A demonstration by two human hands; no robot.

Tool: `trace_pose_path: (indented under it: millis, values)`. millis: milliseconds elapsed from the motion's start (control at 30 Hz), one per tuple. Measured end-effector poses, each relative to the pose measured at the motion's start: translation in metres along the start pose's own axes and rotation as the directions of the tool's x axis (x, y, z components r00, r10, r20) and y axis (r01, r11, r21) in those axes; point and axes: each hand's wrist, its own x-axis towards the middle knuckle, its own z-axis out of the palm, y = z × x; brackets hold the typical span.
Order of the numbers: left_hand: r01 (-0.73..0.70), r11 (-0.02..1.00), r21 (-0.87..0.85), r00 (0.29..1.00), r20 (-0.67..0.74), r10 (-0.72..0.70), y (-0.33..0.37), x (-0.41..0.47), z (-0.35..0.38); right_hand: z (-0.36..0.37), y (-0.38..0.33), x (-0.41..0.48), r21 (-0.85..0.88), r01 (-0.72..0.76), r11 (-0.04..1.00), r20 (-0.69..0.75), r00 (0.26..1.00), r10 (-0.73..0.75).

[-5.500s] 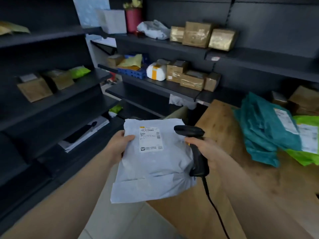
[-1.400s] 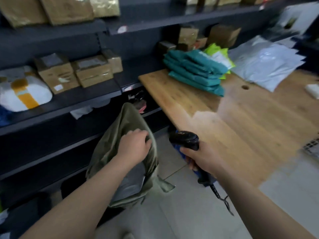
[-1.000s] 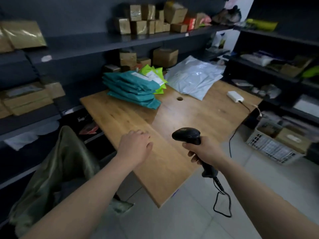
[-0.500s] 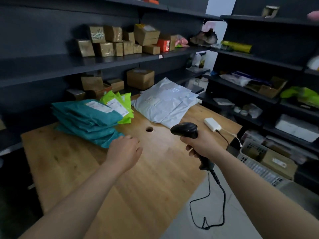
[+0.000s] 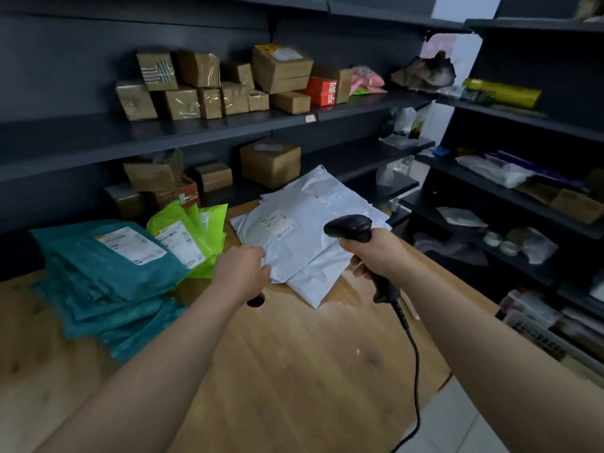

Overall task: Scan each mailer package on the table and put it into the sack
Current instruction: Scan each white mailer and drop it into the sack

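Back over the wooden table (image 5: 294, 371) now, sack out of frame. Just got the left hand (image 5: 242, 274) onto the near corner of the top white mailer (image 5: 294, 237), fingers hidden, so can't tell whether pinching yet. Still gripping the barcode scanner (image 5: 348, 227) in the right hand (image 5: 372, 253), fingers clamped round it, so probably next scan coming up.

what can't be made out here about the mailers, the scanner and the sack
- Sack: outside the head view's frame, not visible.
- Left hand: fingertips hidden behind the hand itself at the top white mailer's edge; grip unclear.
- Label on that mailer: text too small, blurred.
- Lower teal mailers: labels covered by those stacked above.
- Scanner cable: cut off by the bottom edge.
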Motion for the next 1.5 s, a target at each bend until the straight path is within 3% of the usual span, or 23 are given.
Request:
trace_pose_path:
  millis: [300,467,667,767,867,1033,1200,1267,1333,1433,1500]
  values:
    - [0.249,0.968,0.027,0.967,0.047,-0.25,0.026,0.102,0.071,-0.014,0.011,0.167,-0.061,0.092,0.994,0.128,0.988,-0.084]
    - [0.436,0.89,-0.135,0.893,0.185,-0.41,0.012,0.132,0.117,0.008,0.025,0.226,-0.124,0.056,0.991,0.201,0.979,-0.03]
    - [0.632,0.57,-0.526,0.772,0.362,-0.522,0.004,0.163,0.159,0.033,0.044,0.265,-0.076,0.019,0.997,0.321,0.947,0.006]
    - [0.68,0.308,-0.665,0.679,0.413,-0.607,0.007,0.177,0.164,0.037,0.051,0.271,-0.055,0.006,0.998,0.351,0.936,0.014]
    - [0.663,0.08,-0.744,0.616,0.482,-0.622,0.011,0.186,0.161,0.031,0.052,0.267,-0.028,-0.027,0.999,0.359,0.933,0.035]
    - [0.67,0.096,-0.736,0.635,0.502,-0.587,0.019,0.175,0.161,-0.002,0.062,0.245,-0.044,-0.067,0.997,0.383,0.92,0.078]
    - [0.558,-0.215,-0.801,0.565,0.557,-0.609,0.026,0.157,0.17,-0.033,0.076,0.215,-0.154,-0.075,0.985,0.388,0.912,0.13]
    - [0.497,-0.258,-0.828,0.534,0.527,-0.661,0.027,0.15,0.171,-0.043,0.082,0.205,-0.212,-0.087,0.973,0.375,0.913,0.164]
    - [0.45,-0.258,-0.855,0.561,0.496,-0.663,0.03,0.138,0.165,-0.049,0.086,0.196,-0.232,-0.097,0.968,0.368,0.912,0.18]
    - [0.416,-0.278,-0.866,0.654,0.498,-0.57,0.038,0.112,0.155,-0.048,0.089,0.184,-0.207,-0.092,0.974,0.359,0.919,0.163]
    - [0.385,-0.235,-0.893,0.712,0.449,-0.54,0.04,0.094,0.151,-0.045,0.084,0.173,-0.184,-0.057,0.981,0.356,0.926,0.121]
